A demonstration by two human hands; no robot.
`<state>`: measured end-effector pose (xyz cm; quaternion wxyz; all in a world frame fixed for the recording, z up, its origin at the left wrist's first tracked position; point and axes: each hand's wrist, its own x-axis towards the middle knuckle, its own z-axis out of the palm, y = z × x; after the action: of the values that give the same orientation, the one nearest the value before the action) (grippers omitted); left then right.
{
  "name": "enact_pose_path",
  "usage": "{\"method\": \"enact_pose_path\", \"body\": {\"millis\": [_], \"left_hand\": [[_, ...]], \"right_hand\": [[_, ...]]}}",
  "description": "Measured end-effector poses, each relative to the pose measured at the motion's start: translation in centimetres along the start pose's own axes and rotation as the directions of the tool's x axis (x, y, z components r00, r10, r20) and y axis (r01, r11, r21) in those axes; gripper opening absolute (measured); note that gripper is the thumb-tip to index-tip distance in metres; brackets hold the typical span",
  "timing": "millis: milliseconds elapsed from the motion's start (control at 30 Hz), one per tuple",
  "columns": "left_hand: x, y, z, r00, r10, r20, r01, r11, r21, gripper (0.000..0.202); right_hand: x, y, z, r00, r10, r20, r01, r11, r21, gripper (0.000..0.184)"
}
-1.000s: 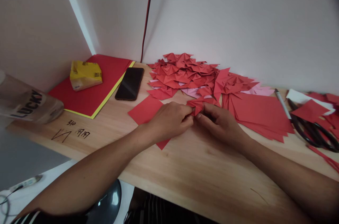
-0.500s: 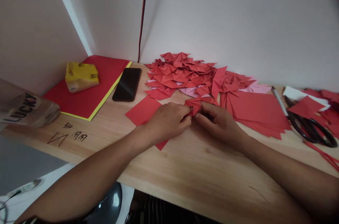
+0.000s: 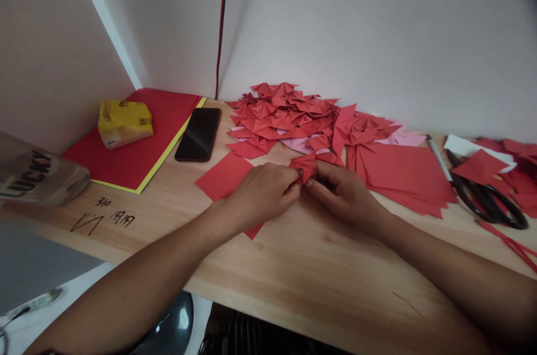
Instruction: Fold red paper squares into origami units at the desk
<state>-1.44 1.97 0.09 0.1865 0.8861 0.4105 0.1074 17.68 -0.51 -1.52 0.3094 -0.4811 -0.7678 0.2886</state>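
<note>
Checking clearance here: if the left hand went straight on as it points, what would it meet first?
Beyond the folded red paper it pinches, the left hand would probably meet the right hand first, close by on that paper's other side; exact depth is hard to judge.

Improvised craft corner, room type unclear: wooden tabletop, pale wall, folded-paper heap, scissors, pen.

I make out plain red on the folded paper and the stacked sheets, pink among red in the pile; from my end the phone reads black, the packet yellow, the table pale brown, wood-grained.
</note>
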Motion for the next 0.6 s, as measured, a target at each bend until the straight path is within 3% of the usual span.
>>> {"method": "enact_pose_path", "body": {"millis": [600], "left_hand": [[-0.09,0.32,-0.4,0.999,0.032,0.035,-0.034,0.998,0.05,0.024]], "right_hand": [[-0.03,0.16,0.04,1.0,-0.001,0.004,0.001,1.0,-0.01,0.01]]}}
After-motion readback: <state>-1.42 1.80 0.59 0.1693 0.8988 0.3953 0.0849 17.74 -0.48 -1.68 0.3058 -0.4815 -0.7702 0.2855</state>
